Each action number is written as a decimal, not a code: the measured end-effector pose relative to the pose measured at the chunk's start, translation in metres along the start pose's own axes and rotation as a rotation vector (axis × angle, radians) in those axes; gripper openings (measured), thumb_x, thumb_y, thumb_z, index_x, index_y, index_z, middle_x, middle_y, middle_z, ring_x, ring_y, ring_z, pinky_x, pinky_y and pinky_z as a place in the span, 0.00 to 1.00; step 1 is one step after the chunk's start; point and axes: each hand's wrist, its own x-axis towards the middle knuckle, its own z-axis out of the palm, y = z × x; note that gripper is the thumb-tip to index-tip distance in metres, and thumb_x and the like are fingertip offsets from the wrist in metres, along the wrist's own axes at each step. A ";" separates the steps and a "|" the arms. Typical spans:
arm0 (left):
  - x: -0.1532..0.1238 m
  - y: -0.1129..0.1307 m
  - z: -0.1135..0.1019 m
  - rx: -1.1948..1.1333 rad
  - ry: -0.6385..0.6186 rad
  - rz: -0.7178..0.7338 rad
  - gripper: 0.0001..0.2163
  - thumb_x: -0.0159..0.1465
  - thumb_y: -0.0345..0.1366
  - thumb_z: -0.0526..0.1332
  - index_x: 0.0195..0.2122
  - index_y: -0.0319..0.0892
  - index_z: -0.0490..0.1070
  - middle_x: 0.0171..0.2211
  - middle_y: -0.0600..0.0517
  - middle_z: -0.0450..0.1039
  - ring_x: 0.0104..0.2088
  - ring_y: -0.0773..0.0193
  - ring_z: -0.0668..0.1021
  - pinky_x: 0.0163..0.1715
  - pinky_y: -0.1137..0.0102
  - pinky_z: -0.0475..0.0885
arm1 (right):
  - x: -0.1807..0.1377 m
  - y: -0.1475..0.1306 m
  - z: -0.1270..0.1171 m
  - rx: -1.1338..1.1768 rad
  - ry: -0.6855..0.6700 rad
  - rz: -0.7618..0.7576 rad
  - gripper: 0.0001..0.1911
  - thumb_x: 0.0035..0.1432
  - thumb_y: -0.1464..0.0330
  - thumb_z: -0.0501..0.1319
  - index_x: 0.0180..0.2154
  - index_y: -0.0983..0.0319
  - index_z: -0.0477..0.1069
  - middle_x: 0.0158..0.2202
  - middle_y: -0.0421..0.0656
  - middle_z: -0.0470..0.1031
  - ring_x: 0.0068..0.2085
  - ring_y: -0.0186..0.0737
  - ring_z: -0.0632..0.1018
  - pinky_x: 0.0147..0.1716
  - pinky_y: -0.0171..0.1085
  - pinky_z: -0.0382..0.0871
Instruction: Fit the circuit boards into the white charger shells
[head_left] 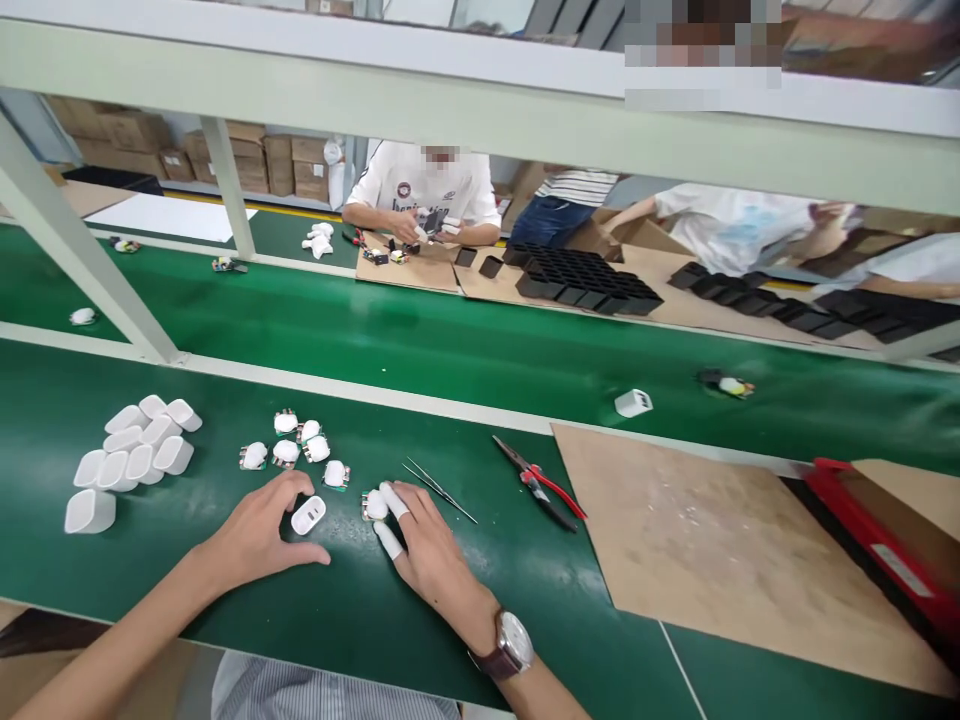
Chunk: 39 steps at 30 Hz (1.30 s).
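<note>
Circuit board (373, 506) is pinched by the right hand (431, 550) beside tweezers (444, 493), left hand (251, 530) spread around white housing (308, 516)

The head camera faces forward and down, close above the green bench (300, 605). Its blurred upper-right corner is hard to read

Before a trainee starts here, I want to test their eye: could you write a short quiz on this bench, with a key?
1. True or false: the tweezers lie between the right hand and the pliers.
2. Which hand wears white finger covers? A left; B right; C both.
3. Fill in: in the curve of the left hand sits a white piece with ____ slots.

Key: 1 true; 2 B; 3 two.
</note>
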 end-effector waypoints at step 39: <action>-0.017 0.007 0.042 -0.269 0.084 0.055 0.24 0.69 0.30 0.63 0.65 0.48 0.62 0.59 0.43 0.69 0.57 0.54 0.76 0.58 0.58 0.77 | 0.033 -0.059 -0.024 -0.036 -0.066 -0.319 0.16 0.63 0.81 0.55 0.50 0.65 0.71 0.54 0.57 0.74 0.58 0.58 0.73 0.54 0.58 0.80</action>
